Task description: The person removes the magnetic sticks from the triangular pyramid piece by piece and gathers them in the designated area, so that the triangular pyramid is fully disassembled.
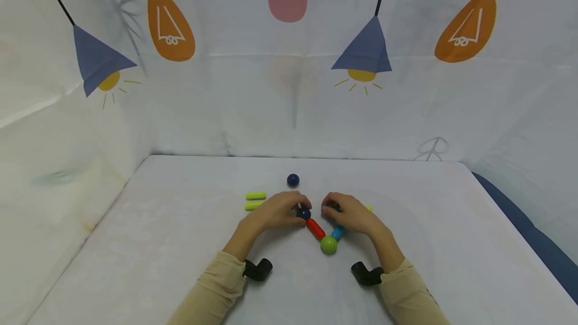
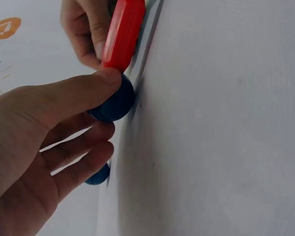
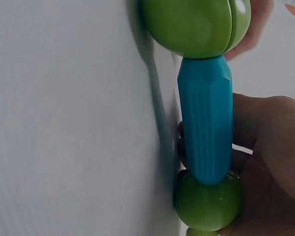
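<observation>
Blue ball (image 2: 117, 105) between the left fingers (image 2: 88, 90)

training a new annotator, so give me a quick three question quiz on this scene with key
1. What colour is the ball the left hand holds?
2. True or false: the red rod and blue rod meet at one green ball.
3. Where is the loose ball: a) beyond the left hand, b) touching the red rod, c) under the blue rod?

Key: 1. dark blue; 2. true; 3. a
</observation>
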Motion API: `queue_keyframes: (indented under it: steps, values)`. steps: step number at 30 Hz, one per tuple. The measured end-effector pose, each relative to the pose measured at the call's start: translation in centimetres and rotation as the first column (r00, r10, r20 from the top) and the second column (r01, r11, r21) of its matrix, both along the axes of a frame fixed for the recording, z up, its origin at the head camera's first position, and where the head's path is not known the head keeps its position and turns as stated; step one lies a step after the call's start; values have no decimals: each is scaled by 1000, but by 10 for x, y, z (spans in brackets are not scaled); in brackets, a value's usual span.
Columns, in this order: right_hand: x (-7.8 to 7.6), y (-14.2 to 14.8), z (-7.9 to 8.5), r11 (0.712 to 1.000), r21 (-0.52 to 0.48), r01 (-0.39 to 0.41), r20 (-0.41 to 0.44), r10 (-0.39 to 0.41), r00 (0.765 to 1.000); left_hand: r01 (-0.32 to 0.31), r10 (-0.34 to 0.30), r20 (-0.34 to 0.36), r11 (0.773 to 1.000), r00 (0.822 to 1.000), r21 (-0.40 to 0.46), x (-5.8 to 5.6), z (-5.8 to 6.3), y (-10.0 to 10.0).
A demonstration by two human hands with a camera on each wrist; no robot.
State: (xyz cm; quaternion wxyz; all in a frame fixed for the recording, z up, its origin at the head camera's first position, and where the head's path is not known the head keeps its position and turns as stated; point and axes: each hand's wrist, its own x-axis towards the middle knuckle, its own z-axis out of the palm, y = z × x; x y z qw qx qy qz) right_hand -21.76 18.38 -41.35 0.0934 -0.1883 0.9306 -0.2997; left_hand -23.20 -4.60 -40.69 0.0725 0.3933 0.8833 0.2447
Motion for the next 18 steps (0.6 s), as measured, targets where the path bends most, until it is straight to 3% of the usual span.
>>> queue_keyframes:
  steps: [4,9,14,18]
  values:
    - [1,2,4,1000,1,7,-33,-7,999,4,-5,32,1000,999,7,0,2,-3]
    - [10,-7,18,999,-26,-39,-91,37,995,12,-13,39,1000,999,10,1,2,-3]
    - [21,-22,27,988,36,-151,15,151,988,32,-32,22,999,999,15,0,2,-3]
    - [24,-30,23,983,109,-150,41,147,988,41,-41,-7,999,999,7,-1,1,-4]
